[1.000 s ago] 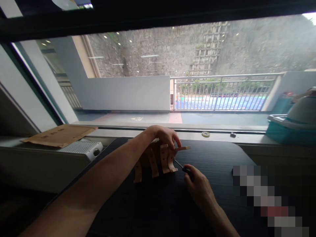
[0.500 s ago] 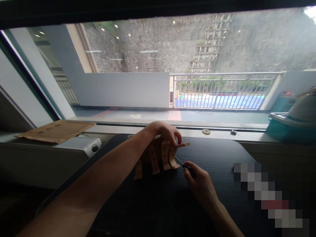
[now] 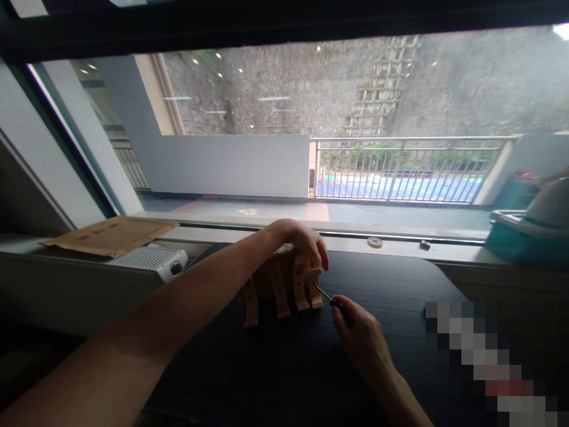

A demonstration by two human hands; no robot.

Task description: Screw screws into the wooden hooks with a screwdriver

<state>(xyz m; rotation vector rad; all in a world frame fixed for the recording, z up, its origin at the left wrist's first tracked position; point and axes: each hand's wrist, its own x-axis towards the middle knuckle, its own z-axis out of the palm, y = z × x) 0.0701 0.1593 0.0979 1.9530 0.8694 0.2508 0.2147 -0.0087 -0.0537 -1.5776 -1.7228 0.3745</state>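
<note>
A wooden assembly [image 3: 279, 290] with several curved strips pierced by small holes stands on the black table [image 3: 377, 373]. My left hand [image 3: 310, 244] reaches over its top, fingers bent down around the right end and closed on the rightmost curved wooden strip [image 3: 317, 296]; the fingertips are partly hidden. In my right hand [image 3: 362, 329] is a screwdriver [image 3: 325, 293], gripped by its dark handle. Its thin shaft points up and left, with the tip at the rightmost strip's face. Whether the tip sits in a screw is too small to tell.
A roll of tape [image 3: 374, 242] and a small dark object [image 3: 425, 244] lie on the windowsill beyond the table. At left, a brown envelope [image 3: 113, 234] rests partly over a white ridged device [image 3: 151, 261]. A teal bin [image 3: 520, 240] stands at the right.
The rightmost strip has turned, so its upper end no longer sticks out far to the right. My left fingers have shifted with it. The screwdriver tip stays at the strip.
</note>
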